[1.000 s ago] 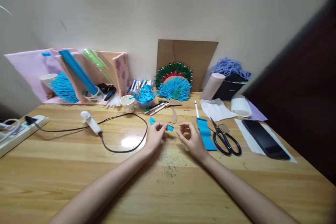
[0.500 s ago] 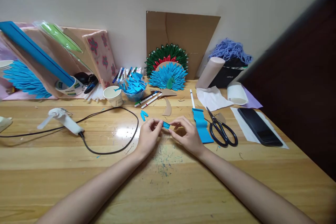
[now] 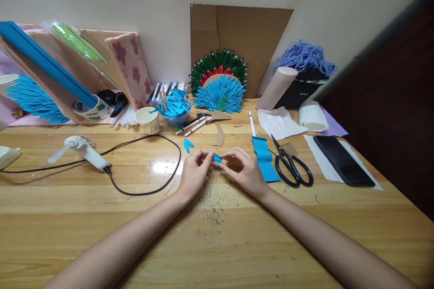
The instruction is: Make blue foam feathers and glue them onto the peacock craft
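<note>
A small blue paper piece [image 3: 217, 158] spans the gap between my two hands above the wooden table. My left hand [image 3: 196, 172] pinches its left end between thumb and fingers. At its right end, the thumb and fingertips of my right hand [image 3: 244, 172] grip it. Two small blue petal shapes [image 3: 187, 145] lie just beyond my left hand. To the right of my right hand is a wavy blue paper strip [image 3: 266, 160], with black-handled scissors [image 3: 292, 162] beside it.
At the back stand a blue and green feathered peacock craft [image 3: 220, 92], a bowl of blue scraps [image 3: 175, 115] and a paper cup [image 3: 148, 119]. A glue gun [image 3: 86, 152] with its cable lies left. A phone [image 3: 343, 160] rests at the right, near a paper roll [image 3: 312, 116].
The view has shifted slightly, so the table items sit a little further right. Both hands still hold the blue piece, which now slants down to the right.
</note>
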A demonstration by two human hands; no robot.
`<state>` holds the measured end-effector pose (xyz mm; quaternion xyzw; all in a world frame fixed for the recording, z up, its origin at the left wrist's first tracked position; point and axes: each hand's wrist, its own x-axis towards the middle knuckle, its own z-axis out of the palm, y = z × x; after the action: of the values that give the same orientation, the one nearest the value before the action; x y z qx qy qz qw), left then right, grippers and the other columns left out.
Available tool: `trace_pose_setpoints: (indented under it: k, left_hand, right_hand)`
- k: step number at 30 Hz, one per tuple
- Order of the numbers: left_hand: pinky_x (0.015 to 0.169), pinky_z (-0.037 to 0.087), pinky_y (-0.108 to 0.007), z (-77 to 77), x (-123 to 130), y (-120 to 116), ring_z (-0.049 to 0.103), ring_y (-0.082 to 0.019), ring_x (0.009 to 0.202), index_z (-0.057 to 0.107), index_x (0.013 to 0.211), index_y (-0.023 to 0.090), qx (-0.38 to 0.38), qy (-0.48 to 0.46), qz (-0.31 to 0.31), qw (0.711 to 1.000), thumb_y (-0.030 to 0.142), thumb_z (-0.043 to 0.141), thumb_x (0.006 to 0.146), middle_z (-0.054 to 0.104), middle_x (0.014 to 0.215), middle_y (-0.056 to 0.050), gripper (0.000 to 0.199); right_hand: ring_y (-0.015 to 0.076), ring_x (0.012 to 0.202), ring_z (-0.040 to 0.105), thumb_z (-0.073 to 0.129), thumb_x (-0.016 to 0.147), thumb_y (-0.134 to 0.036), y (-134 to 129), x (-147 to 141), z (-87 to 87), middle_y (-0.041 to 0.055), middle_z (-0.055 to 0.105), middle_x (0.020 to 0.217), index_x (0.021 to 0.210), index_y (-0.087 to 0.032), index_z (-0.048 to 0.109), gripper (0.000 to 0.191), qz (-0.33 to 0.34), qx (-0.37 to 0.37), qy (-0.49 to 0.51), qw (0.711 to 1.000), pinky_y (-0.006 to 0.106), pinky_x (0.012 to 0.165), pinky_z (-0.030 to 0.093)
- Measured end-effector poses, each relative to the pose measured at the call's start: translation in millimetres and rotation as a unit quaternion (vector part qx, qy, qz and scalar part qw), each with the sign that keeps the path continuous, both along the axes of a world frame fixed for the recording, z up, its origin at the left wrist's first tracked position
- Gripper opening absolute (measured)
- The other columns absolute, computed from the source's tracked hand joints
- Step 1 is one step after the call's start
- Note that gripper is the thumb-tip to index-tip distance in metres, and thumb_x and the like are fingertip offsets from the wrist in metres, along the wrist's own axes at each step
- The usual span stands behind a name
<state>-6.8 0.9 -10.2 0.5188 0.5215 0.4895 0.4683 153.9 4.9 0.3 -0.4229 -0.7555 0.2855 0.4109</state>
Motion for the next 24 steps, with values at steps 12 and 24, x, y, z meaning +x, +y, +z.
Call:
trace_pose_setpoints:
  k: [12, 24]
  left_hand:
    - [0.055, 0.041, -0.022, 7.1, 1.5, -0.4, 0.051, -0.010, 0.054, 0.058, 0.073, 0.013, 0.002, -0.027, -0.007, 1.000, 0.037, 0.055, 0.079, 0.056, 0.061, 0.000, 0.025]
    - [0.055, 0.044, -0.022, 8.8, 1.7, -0.6, 0.053, -0.010, 0.055, 0.059, 0.074, 0.013, -0.007, -0.027, -0.018, 0.999, 0.036, 0.055, 0.079, 0.059, 0.063, -0.002, 0.024]
  right_hand:
    - [0.0154, 0.076, 0.058, 0.061, 0.078, -0.024, -0.3, -0.7, 0.1, 0.0040, 0.057, 0.084, 0.090, -0.020, 0.059, 0.012, -0.003, -0.004, -0.002, 1.000, 0.029, 0.066, 0.051]
    - [0.0156, 0.076, 0.057, 0.060, 0.078, -0.021, 0.8, -0.3, -2.3, 0.0040, 0.057, 0.083, 0.088, -0.020, 0.059, 0.010, -0.012, 0.010, -0.007, 1.000, 0.028, 0.064, 0.050]
